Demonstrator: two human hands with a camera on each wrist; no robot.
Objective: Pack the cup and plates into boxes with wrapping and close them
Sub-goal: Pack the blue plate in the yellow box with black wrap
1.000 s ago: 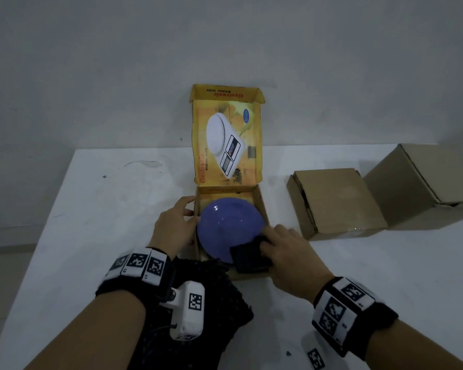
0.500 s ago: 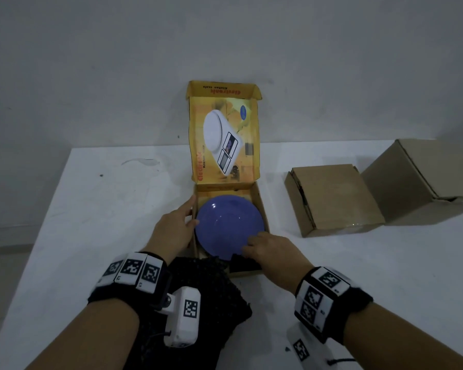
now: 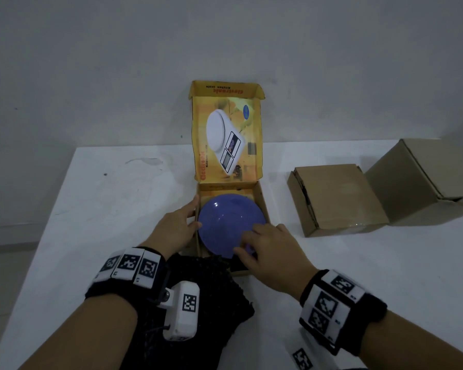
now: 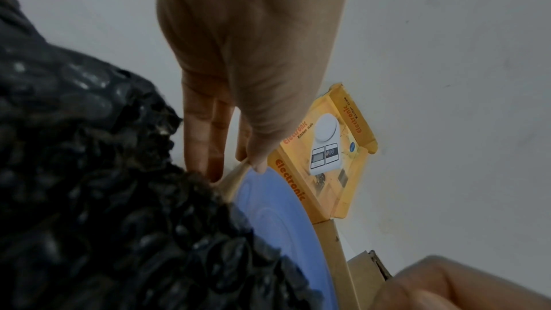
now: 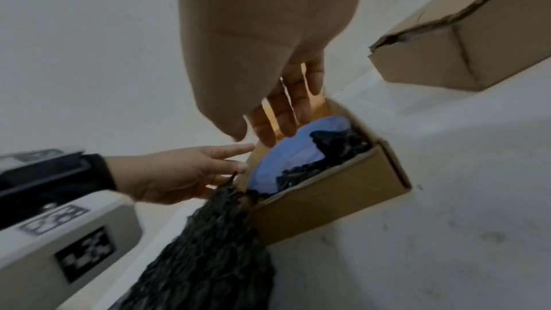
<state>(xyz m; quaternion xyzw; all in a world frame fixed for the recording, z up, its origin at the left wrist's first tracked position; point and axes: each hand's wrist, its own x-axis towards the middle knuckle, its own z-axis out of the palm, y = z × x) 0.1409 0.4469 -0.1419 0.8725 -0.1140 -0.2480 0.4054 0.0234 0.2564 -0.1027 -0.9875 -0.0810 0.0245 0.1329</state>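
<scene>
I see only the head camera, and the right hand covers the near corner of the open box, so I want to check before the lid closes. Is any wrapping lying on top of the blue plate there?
Observer: Yes. The right wrist view shows black bubble wrap lying on the blue plate, by the near wall of the box.
Operator: Does the right hand grip that wrap?
Observer: No. The right hand has straight, spread fingers over the plate and holds nothing.
Operator: And the left hand?
Observer: In the left wrist view, the left hand has straight fingers pointing down outside the box wall, with the thumb tip at the plate's rim.
</scene>
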